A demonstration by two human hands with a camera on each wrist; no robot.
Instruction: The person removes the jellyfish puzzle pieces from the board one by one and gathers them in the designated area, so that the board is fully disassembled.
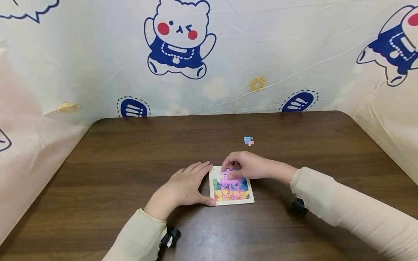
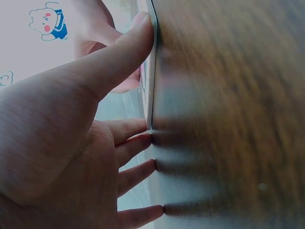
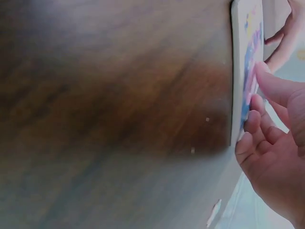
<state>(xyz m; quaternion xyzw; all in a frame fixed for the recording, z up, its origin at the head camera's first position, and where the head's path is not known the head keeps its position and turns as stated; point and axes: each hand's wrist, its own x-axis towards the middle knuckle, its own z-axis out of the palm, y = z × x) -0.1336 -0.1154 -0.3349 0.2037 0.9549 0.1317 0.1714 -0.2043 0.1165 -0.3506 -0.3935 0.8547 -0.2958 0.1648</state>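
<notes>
Right, jigsaw (image 1: 232, 192) first: its pink octopus picture points head-away from the person, arms trailing back toward the body. Outline close to square; I can't call a long axis. Side edges run outward, roughly straight ahead.

Materials, as I see them: pale, rigid frame (image 1: 241, 202), thin in profile from the wrist feeds, corners barely rounded. Printed face in blue, pink and yellow. Table (image 1: 114, 174) dark brown, wood-grained, with a dull shine. Sleeves (image 1: 343, 203) cream, the right one ribbed in part.

Position: jigsaw lies flat on the table, between the hands. Left hand (image 1: 184, 188) is spread wide, thumb on the frame's near-left corner, index at the far-left one, other fingertips down on the table; nothing gripped. Right hand (image 1: 246, 166) reaches over the far part from the right, fingers bent, thumb on the picture around the octopus's head. I can't tell whether it pinches a piece there.

Loose piece (image 1: 248, 140), blue and pink, lies just beyond the right hand, its pink tab toward the person.
</notes>
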